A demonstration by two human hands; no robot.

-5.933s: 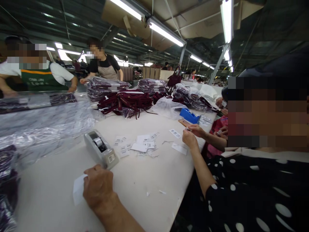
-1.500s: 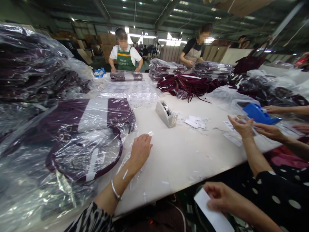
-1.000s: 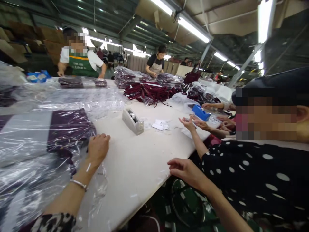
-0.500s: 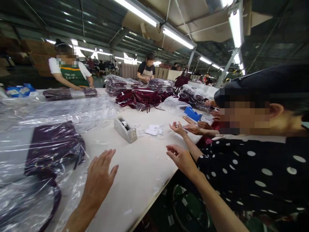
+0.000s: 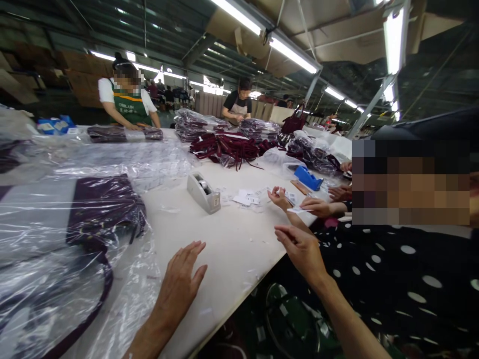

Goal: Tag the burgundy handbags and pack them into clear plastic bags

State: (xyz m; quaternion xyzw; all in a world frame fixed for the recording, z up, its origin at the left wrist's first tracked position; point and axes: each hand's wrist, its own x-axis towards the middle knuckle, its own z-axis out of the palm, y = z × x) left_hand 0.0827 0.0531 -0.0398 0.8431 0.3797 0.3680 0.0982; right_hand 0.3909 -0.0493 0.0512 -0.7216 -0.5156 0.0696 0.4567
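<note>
My left hand [image 5: 181,279] is raised over the white table [image 5: 232,249], fingers extended and thumb apart, holding nothing. Near the table's right edge is my right hand [image 5: 303,249], its fingers apart and nothing visible between them. A grey tape dispenser [image 5: 204,192] stands beyond my hands, with small white labels [image 5: 247,197] scattered to its right. To the left of my left hand, a dark maroon bag [image 5: 101,207] lies in clear plastic.
Beside me on the right, a person in a dotted top [image 5: 389,269] leans close, hands over the table holding a white paper. A blue tape dispenser [image 5: 309,178] and maroon straps [image 5: 224,148] lie farther back. Two people work across the table.
The view has shifted left, so most things appear farther right. Beside me, the person's head has come closer, and a white paper now shows between that person's hands.
</note>
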